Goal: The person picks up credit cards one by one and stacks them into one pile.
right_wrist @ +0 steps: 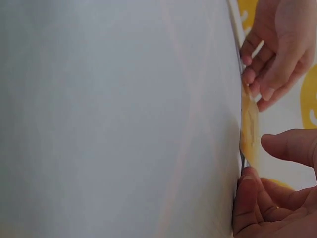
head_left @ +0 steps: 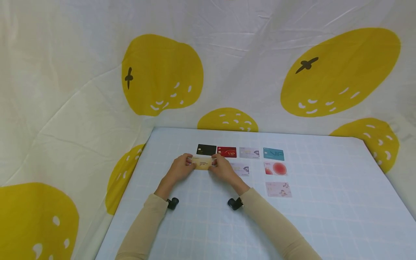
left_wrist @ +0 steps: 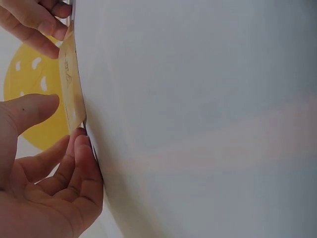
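A gold card (head_left: 203, 163) lies at the table surface between both hands, its face with dark script turned up. At its left end is my left hand (head_left: 180, 169), and at its right end my right hand (head_left: 225, 169). In the left wrist view the left fingers (left_wrist: 88, 171) are loosely bent by the card's end, and the left thumb (left_wrist: 42, 109) is raised off it. The right wrist view shows the right thumb (right_wrist: 290, 146) likewise apart from the card, with the right fingers (right_wrist: 246, 196) at its end. Behind it lie a black card (head_left: 206, 149) and a red VIP card (head_left: 227, 152).
A lilac card (head_left: 249, 152) and a teal VIP card (head_left: 273, 154) continue the back row. Another lilac card (head_left: 242, 169) is partly behind the right hand. Farther right lie a red-circled card (head_left: 275, 168) and a pink card (head_left: 278, 189). A fruit-print curtain (head_left: 240, 72) borders the pale table (head_left: 341, 202).
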